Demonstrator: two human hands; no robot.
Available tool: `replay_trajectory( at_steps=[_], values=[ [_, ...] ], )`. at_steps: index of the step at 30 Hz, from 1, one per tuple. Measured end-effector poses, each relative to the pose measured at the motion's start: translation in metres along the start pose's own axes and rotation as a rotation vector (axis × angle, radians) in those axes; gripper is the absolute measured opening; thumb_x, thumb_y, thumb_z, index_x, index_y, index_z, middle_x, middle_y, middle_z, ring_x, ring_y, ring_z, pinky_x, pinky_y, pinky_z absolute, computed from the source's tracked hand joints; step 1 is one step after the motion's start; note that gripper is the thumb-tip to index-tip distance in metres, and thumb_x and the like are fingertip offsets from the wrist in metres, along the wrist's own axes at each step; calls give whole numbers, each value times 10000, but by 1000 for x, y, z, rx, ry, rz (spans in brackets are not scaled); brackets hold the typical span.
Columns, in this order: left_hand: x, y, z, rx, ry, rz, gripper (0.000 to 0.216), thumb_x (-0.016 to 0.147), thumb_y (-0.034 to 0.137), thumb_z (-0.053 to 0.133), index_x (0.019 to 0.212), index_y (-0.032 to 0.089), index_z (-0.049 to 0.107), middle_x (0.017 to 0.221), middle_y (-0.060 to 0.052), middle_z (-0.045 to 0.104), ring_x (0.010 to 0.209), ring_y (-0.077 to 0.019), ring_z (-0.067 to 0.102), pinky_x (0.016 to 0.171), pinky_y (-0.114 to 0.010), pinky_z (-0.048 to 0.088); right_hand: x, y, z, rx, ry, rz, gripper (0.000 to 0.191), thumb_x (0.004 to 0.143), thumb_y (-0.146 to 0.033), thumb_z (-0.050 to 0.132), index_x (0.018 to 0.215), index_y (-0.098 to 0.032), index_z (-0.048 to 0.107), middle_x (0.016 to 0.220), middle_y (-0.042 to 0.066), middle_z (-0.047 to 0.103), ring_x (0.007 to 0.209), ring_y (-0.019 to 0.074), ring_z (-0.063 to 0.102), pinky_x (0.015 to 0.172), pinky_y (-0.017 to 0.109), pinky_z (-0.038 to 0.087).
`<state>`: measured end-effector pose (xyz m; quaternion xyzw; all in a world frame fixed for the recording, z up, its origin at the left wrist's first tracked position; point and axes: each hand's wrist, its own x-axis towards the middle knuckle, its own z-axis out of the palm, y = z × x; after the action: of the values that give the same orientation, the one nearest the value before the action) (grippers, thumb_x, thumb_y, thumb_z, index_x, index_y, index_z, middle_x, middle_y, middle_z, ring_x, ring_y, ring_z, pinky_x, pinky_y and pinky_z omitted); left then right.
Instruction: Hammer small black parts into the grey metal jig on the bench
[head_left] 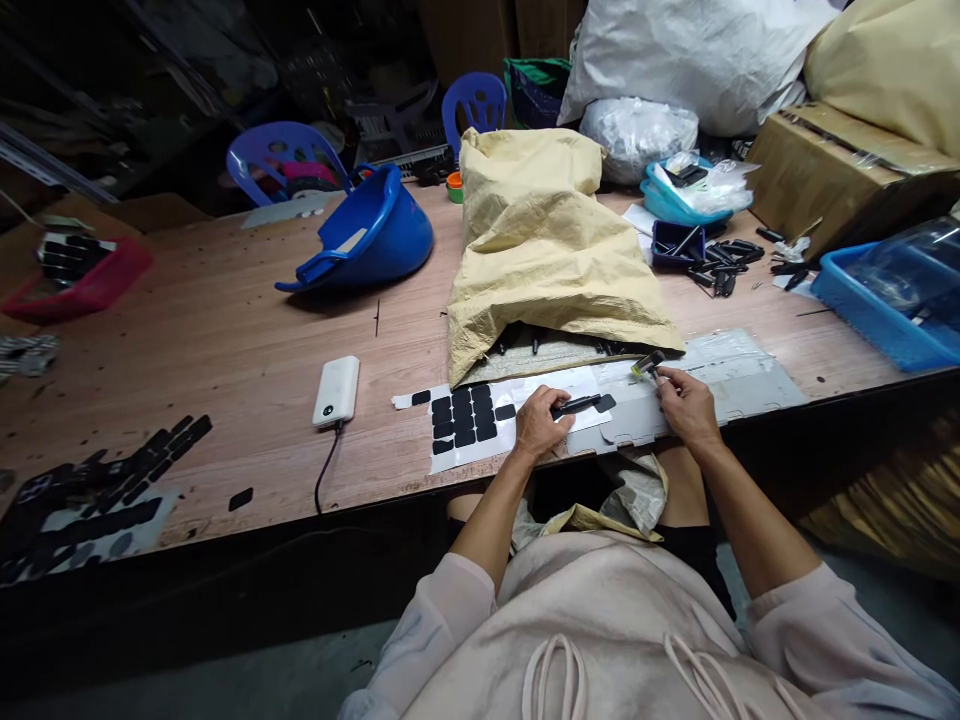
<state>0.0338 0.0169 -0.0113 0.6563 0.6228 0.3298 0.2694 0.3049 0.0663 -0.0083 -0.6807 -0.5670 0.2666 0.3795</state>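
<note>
My left hand [541, 422] is closed on a slim black pen-like piece [576, 405], which lies low over the work surface and points right. A small black rounded patch [604, 403] is at its far end. My right hand [686, 405] pinches a small tool [648, 363] with a dark head and a yellow-green end, perhaps a little hammer; it is raised just right of the black piece. Left of my left hand, a white backing sheet [489, 455] carries rows of black rounded stickers [465, 408]. A grey taped board [735, 365] lies under and beyond my right hand.
A yellow woven sack [555, 240] lies ahead, its mouth facing me with black pieces inside. A white power bank [336, 390] with a cable lies left. Blue basin [382, 235], blue tray [862, 310], loose black parts [724, 265] and a cardboard box [840, 180] stand around.
</note>
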Motion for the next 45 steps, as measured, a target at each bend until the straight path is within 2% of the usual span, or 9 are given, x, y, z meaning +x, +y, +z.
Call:
replay_trajectory(
  at_steps=[3,6,12,16,20,25,33,39,45],
  values=[
    [0,0,0,1,5,-17,213,759,123,765,948,221,753,948,1,675,882,-174,673,831,-307,550,4,2,0,62,-33,75,489,855,-434,549,1169,-140,781,771,66,746,628,192,622,692,354,543],
    [0,-1,1,-13,6,-25,183,778,140,773,940,224,760,930,6,664,858,-164,668,796,-290,542,7,4,2,67,-36,44,463,837,-439,562,1130,-160,787,745,55,741,638,192,623,671,335,532],
    [0,-4,2,-32,5,-19,199,780,141,777,957,231,773,925,14,660,821,-152,658,784,-284,542,7,5,4,-29,-10,23,439,855,-441,547,1111,-189,800,780,71,761,695,227,653,754,392,549],
    [0,-3,3,-31,12,-23,205,773,128,778,953,226,767,925,12,668,844,-158,667,795,-289,539,4,1,2,12,-10,-6,438,849,-427,561,1123,-183,800,903,90,796,751,229,673,794,400,562],
    [0,-2,3,-29,20,-15,216,759,110,773,941,224,754,937,10,675,844,-158,667,800,-289,544,-8,-8,6,60,-28,-86,455,854,-432,582,1157,-170,796,1046,115,802,824,231,693,848,412,575],
    [0,-2,3,-17,16,-5,220,762,119,770,954,227,761,951,4,677,855,-161,665,806,-289,546,-25,-22,22,110,-84,-193,405,882,-443,591,1137,-211,805,1150,112,792,938,234,706,890,403,581],
    [0,-4,5,-24,11,-22,224,786,178,793,1002,233,806,949,6,682,724,-123,599,718,-268,521,-40,-32,36,167,-197,-179,394,892,-457,597,1105,-199,806,1055,101,814,886,233,729,838,384,588],
    [0,-8,7,-52,29,8,208,802,183,807,998,246,828,931,-1,681,809,-142,646,735,-266,528,-52,-38,36,94,-174,-366,306,947,-382,581,1110,-235,794,1096,96,804,1016,251,738,906,402,593],
    [-1,-9,8,-47,38,31,192,815,189,818,996,254,831,908,-3,659,849,-150,658,791,-275,549,-57,-34,47,-36,-146,-520,310,1009,-332,521,1183,-251,764,1008,80,768,935,232,709,865,371,578]
  ],
)
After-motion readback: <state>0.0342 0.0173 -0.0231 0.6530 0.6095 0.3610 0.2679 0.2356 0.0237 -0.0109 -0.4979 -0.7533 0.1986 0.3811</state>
